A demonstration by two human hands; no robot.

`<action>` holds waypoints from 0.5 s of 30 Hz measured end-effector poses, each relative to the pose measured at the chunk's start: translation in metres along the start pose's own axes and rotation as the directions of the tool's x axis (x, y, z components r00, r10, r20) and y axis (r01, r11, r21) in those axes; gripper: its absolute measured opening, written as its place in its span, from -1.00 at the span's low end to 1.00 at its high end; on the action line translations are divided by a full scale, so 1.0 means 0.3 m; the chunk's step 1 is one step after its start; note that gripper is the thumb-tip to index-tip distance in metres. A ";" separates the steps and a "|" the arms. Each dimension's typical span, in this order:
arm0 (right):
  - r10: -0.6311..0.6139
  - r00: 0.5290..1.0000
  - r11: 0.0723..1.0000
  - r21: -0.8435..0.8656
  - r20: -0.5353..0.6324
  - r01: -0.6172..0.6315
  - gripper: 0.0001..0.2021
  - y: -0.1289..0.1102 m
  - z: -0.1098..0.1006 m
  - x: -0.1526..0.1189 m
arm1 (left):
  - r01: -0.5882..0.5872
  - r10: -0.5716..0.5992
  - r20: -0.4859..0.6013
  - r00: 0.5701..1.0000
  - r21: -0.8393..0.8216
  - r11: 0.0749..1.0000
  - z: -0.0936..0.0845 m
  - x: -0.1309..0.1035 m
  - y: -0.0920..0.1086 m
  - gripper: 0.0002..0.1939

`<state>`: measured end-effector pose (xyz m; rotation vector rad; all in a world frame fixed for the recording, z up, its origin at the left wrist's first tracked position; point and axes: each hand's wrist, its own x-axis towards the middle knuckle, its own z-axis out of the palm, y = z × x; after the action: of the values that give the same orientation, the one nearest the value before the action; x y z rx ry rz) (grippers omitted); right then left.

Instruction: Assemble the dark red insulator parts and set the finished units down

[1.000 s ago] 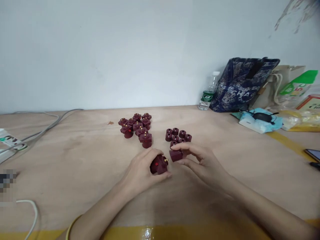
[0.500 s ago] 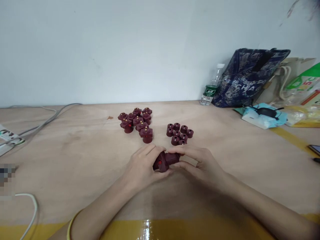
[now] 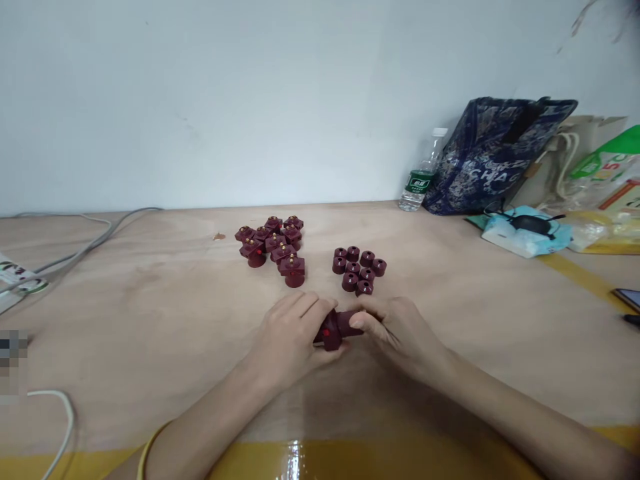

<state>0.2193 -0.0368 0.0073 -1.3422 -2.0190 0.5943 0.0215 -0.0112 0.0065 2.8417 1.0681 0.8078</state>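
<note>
Low over the table, my left hand (image 3: 295,333) is closed around a dark maroon square-flanged part (image 3: 331,333) with a red spot on its side. My right hand (image 3: 400,330) pinches a maroon cylindrical piece (image 3: 347,323) between thumb and fingers; it meets the flanged part end to end. Whether the two are joined cannot be made out. Beyond my left hand stand several maroon square-topped parts with brass-coloured studs (image 3: 293,267). Past my right hand sits a group of short maroon round caps (image 3: 353,268), each with a hole in its top.
At the back right, a water bottle (image 3: 417,180) leans by a dark blue bag (image 3: 495,157). A blue-and-white pack (image 3: 520,237) with a black object on it lies nearer. Grey cables (image 3: 103,237) cross the left side, and a white cable (image 3: 70,413) curls at front left.
My right thumb and fingers have shifted their grip along the cylindrical piece. Both hands have moved slightly nearer to me, uncovering the closest cap.
</note>
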 end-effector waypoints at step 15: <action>0.002 0.996 0.992 0.125 0.088 -0.013 -0.82 -0.026 -0.028 0.011 | 0.223 -0.199 0.129 0.971 -0.212 0.951 0.001 0.003 0.008 -0.49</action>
<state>0.2194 -0.0366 0.0191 -1.2693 -2.0103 0.7833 0.0237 -0.0124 0.0072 2.5009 1.1591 0.7016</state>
